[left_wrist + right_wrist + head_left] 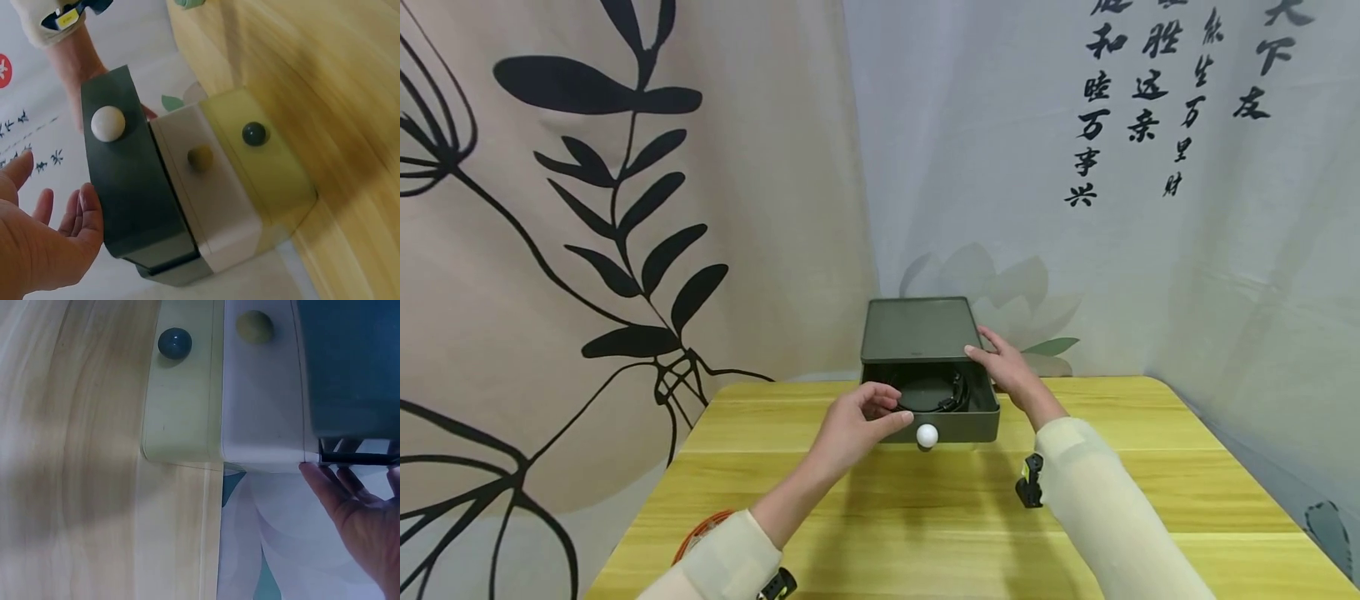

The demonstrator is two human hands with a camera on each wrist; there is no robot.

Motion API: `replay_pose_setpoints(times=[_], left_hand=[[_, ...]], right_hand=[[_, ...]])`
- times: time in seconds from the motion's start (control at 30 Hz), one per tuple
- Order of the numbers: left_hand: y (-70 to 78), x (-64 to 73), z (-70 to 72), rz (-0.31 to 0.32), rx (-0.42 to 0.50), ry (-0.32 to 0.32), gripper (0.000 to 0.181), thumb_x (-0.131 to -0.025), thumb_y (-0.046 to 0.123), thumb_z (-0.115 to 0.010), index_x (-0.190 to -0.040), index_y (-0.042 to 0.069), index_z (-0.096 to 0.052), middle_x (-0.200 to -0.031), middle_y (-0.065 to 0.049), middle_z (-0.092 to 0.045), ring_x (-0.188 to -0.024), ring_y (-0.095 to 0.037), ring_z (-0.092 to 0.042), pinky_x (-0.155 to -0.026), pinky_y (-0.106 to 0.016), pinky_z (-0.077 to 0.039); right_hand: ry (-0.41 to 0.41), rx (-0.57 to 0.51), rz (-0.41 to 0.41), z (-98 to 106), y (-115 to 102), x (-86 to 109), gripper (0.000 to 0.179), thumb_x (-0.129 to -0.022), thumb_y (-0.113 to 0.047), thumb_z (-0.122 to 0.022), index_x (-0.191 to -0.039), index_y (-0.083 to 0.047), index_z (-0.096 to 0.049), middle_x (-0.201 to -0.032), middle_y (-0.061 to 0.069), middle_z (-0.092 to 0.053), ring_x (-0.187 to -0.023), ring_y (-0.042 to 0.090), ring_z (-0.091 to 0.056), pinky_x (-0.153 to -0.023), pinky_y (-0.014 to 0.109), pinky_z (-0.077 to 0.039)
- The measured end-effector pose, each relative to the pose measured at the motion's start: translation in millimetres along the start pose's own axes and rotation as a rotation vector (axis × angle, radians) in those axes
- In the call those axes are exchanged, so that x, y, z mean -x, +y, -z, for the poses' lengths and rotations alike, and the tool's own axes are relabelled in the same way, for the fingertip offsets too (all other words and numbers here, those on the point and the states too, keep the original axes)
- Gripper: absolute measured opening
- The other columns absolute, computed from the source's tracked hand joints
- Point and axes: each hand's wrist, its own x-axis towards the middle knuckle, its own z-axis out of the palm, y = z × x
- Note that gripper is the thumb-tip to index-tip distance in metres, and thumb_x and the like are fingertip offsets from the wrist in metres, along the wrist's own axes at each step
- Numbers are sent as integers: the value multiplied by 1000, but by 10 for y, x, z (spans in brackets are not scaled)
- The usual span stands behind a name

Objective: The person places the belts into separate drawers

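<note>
A small stacked drawer cabinet (917,329) with a dark green top stands at the far side of the table. Its top drawer (966,427) is pulled out, showing a white round knob (927,435) and a coiled black cable (958,392) inside. The left hand (857,421) hovers at the drawer's front left corner, fingers loosely bent, with nothing visibly gripped. In the left wrist view its fingertips lie close to the drawer's upper edge; contact cannot be told. The right hand (1011,371) rests against the cabinet's right side, fingers spread near the top.
Below the green drawer are a pale pinkish drawer (219,200) and a yellow-green drawer (269,169), both closed. An orange-red coil (703,527) lies at the table's left, partly behind the left sleeve. A printed curtain (775,208) hangs behind the wooden table (940,517).
</note>
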Motion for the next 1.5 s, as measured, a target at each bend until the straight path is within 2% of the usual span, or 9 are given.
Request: replay_pose_setpoints(times=[0.13,0.4,0.73,0.83,1.0,1.2,1.5], left_hand=[[-23,28,-53,-14,17,3,33,-87,29,-79,-112,10,-68,-103,-5,-66,-93,-20,-59,-75,-32,-53],[-67,74,-134,-20,40,7,38,-87,26,-79,-114,4,-66,-105,-9,-65,-90,-20,-58,-74,-33,-52],[-145,137,-184,-5,73,38,35,-87,26,-79,-113,7,-67,-104,-6,-65,-91,-20,-59,-75,-33,-52],[-169,150,-204,-18,72,46,33,-86,24,-79,-112,7,-67,-103,-6,-65,-90,-20,-59,-76,-32,-52],[-205,166,-252,-6,71,44,32,-87,25,-79,-111,8,-67,-103,-4,-65,-92,-20,-60,-77,-31,-53],[-266,170,-328,9,102,32,34,-86,25,-80,-113,7,-68,-103,-7,-64,-92,-20,-60,-74,-30,-53],[-345,159,-433,-18,134,67,31,-86,20,-80,-109,5,-68,-97,-8,-66,-87,-18,-61,-74,-27,-52]], right_hand=[[-28,6,-25,29,-24,9,68,-106,-38,-46,-161,-24,-9,-165,16,-4,-146,44,-16,-108,65,-28],[-54,-19,-44,45,-18,9,69,-105,-40,-46,-161,-26,-7,-165,15,-1,-147,44,-14,-110,65,-26],[-64,-22,-44,30,-11,26,70,-105,-43,-46,-161,-30,-6,-165,13,2,-147,43,-13,-111,64,-25],[-64,-28,-45,30,-9,28,70,-105,-43,-46,-161,-29,-5,-166,12,2,-147,43,-12,-111,64,-24],[-63,-35,-42,31,-9,37,70,-105,-42,-46,-161,-29,-6,-166,12,2,-147,43,-12,-111,65,-24],[-58,-28,-36,24,0,35,70,-105,-42,-46,-161,-28,-6,-166,12,2,-147,43,-12,-110,65,-24],[-67,-19,-47,14,-17,34,70,-105,-44,-46,-161,-29,-6,-166,12,1,-147,42,-13,-110,65,-25]])
